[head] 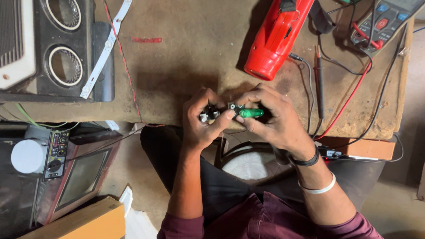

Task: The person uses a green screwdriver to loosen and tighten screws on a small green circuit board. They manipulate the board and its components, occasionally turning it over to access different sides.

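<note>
Here I saw both hands meet at the near edge of the brown desk (188,39). My left hand (200,126) was curled shut around a small dark part with a metal end (208,115), thumb pressed along it. My right hand (276,121) was closed on a green-handled screwdriver (250,113), its tip lying at that part. A red hand tool (277,32) lay just beyond, a multimeter (388,19) with red and black leads to its right, a black speaker (63,31) well to the left.

Green-handled screwdriver (250,113) lies horiz. against small blk part (209,113).
</note>
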